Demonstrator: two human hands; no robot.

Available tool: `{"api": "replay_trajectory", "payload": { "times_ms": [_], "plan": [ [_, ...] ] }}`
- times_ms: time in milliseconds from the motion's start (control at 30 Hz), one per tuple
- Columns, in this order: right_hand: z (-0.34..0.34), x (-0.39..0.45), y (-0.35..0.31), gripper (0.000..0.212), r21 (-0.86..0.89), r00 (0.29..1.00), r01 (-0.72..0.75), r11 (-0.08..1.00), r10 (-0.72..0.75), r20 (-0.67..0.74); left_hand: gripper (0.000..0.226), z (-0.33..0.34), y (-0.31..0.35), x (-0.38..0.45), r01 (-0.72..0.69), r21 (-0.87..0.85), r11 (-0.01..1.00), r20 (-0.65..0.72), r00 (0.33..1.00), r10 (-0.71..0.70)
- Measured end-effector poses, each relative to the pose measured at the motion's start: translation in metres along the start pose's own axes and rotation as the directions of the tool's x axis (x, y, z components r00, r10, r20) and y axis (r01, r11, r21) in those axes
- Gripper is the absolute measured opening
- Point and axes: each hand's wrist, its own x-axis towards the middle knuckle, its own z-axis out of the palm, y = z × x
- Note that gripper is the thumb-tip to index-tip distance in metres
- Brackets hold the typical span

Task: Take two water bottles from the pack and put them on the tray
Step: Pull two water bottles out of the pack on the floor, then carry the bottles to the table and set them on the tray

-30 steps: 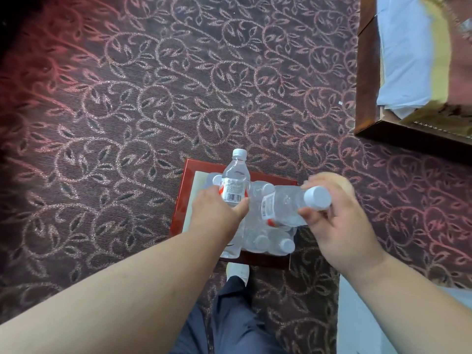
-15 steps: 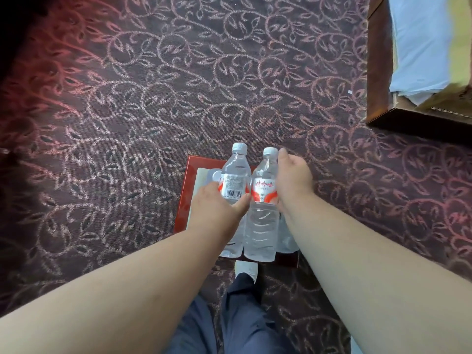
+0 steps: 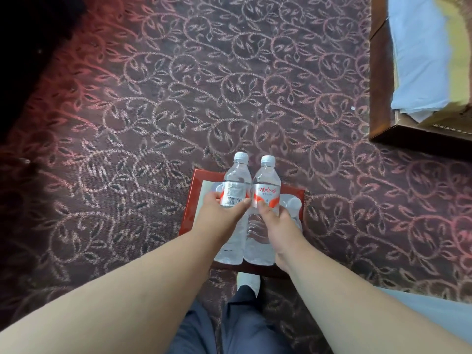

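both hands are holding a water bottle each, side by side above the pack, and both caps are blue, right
Not quite: the caps are white, not blue. The head view shows the left hand in a grip on the left bottle and the right hand on the right bottle, side by side above the pack.

Hotel-like bedroom: patterned carpet (image 3: 229, 85), bed (image 3: 419, 60)
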Motion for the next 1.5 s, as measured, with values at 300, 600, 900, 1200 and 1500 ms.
{"api": "replay_trajectory", "payload": {
  "times_ms": [300,600,900,1200,1500],
  "plan": [
    [0.015,-0.058,-0.092,0.083,0.02,0.937,0.139,0.99,-0.139,0.32,0.059,-0.084,0.06,-0.053,-0.06,-0.405,0.912,0.082,0.992,0.101],
    [0.151,-0.166,-0.191,0.053,0.084,0.549,0.426,0.901,-0.331,0.768,0.057,-0.255,0.056,-0.159,-0.351,-0.58,0.735,-0.283,0.933,0.223],
    [0.326,-0.351,-0.149,0.028,0.05,0.166,0.587,0.808,-0.181,0.969,0.053,-0.411,-0.071,-0.326,-0.557,-0.614,0.559,-0.603,0.788,0.124],
    [0.521,-0.522,-0.022,0.03,0.036,-0.07,0.596,0.802,0.007,0.998,0.027,-0.565,-0.255,-0.47,-0.561,-0.622,0.546,-0.727,0.674,-0.136],
    [0.672,-0.608,0.052,0.019,-0.147,-0.079,0.498,0.854,0.214,0.974,0.046,-0.67,-0.384,-0.522,-0.603,-0.671,0.432,-0.729,0.642,-0.236]
  ]
}}
